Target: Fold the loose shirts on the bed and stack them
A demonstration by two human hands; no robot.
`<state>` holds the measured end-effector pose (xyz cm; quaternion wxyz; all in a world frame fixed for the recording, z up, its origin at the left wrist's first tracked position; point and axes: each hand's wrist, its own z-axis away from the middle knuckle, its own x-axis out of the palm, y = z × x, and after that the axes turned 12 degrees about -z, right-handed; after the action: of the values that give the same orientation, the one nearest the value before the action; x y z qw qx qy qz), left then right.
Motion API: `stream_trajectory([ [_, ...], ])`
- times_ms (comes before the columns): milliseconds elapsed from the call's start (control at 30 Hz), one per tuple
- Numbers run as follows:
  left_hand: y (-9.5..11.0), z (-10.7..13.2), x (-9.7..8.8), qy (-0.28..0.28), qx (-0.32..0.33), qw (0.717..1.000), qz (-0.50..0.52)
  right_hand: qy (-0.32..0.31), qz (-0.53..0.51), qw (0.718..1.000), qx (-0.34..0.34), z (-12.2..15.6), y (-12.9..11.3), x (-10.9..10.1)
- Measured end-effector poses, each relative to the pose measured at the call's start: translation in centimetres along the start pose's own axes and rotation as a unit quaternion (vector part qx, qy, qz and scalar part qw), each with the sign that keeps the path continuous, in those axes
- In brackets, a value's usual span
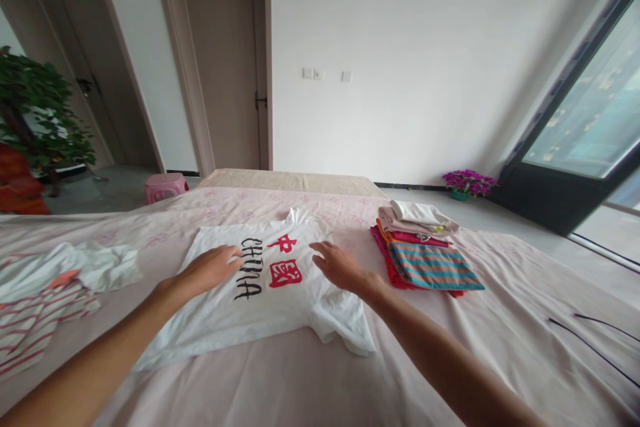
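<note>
A white T-shirt (285,310) lies spread on the pink bed sheet, its hem toward the left and one sleeve bunched at the lower right. Red characters and the black word CHINA are printed across it. My left hand (216,268) is over the hem side of the shirt, fingers stretched out and holding nothing. Over the other end, just right of the red print, my right hand (339,267) has its fingers apart, with no cloth between them. Whether either hand touches the fabric, I cannot tell.
A stack of folded clothes (425,247) sits to the right, a striped piece at its front. Crumpled clothes (65,287) lie at the left. Beyond the bed sheet (320,387) are a pink stool (166,187) and purple flowers (469,181). Dark thin cords (595,347) rest at far right.
</note>
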<state>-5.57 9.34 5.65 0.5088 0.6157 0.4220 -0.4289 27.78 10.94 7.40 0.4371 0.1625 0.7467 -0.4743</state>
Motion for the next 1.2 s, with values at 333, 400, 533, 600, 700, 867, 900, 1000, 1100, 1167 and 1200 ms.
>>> stream_trajectory([
  [333,1.5,-5.0,8.4,0.024,-0.003,0.989,-0.148,-0.072,0.129,0.989,0.008,-5.4,4.4,6.5],
  [400,-1.2,-5.2,8.4,0.023,-0.023,0.981,-0.192,-0.05,0.146,0.987,0.044,-5.5,6.5,5.7],
  [533,-6.9,-5.2,7.7,0.03,-0.108,0.962,-0.248,-0.021,0.165,0.983,0.075,-5.3,8.9,4.9],
  [600,-8.7,-5.0,7.3,0.039,-0.144,0.957,-0.25,-0.01,0.169,0.983,0.074,-5.2,9.1,4.9],
  [700,-9.3,-4.9,6.5,0.048,-0.188,0.952,-0.236,0.004,0.172,0.982,0.073,-5.2,9.0,5.2],
  [867,-4.7,-6.8,5.8,0.077,-0.159,0.955,-0.24,0.013,0.168,0.983,0.074,-5.2,9.0,5.4],
  [900,-3.1,-7.4,6.1,0.083,-0.128,0.959,-0.237,0.014,0.168,0.983,0.074,-5.2,9.0,5.4],
  [1000,2.2,-9.2,8.0,0.079,-0.014,0.974,-0.213,0.018,0.169,0.983,0.072,-5.1,9.0,5.4],
  [1100,6.2,-10.1,10.2,0.066,0.089,0.975,-0.192,0.022,0.174,0.982,0.066,-5.0,9.0,5.4],
  [1167,7.0,-10.5,11.1,0.059,0.12,0.974,-0.185,0.024,0.178,0.982,0.061,-4.9,9.1,5.4],
  [1200,6.8,-10.7,11.3,0.055,0.121,0.974,-0.184,0.025,0.179,0.982,0.059,-4.9,9.1,5.4],
])
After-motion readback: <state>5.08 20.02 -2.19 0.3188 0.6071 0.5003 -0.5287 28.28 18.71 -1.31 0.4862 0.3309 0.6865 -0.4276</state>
